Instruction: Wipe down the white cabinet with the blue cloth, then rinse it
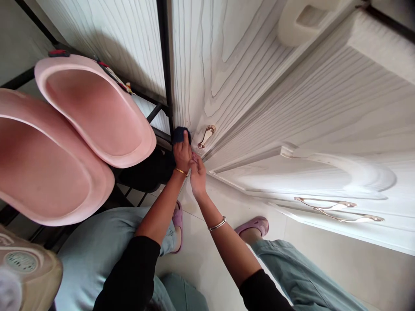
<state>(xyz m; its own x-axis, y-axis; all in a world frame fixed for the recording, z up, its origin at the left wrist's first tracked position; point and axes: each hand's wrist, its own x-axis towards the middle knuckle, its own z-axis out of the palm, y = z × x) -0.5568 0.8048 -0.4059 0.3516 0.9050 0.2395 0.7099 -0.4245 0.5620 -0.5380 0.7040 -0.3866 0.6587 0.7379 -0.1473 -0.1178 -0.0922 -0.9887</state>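
Observation:
My left hand (pixel 183 152) presses a small dark blue cloth (pixel 180 135) against the white wood-grain cabinet door (pixel 214 56), low down beside the black rack post. Its index finger lies stretched over the cloth. My right hand (pixel 197 176) is right beside the left one, near its wrist, with the fingers curled closed. Whatever it may hold is hidden. Just up and to the right of both hands, a gold-and-white handle (pixel 206 136) is fixed on the door.
A black metal rack (pixel 165 56) stands at the left, with pink clogs (pixel 97 112) and a beige shoe (pixel 29 272) on it. White drawers with gold handles (pixel 340 209) fill the right side. My feet in purple clogs (pixel 257 225) are on the pale tiled floor (pixel 201 259).

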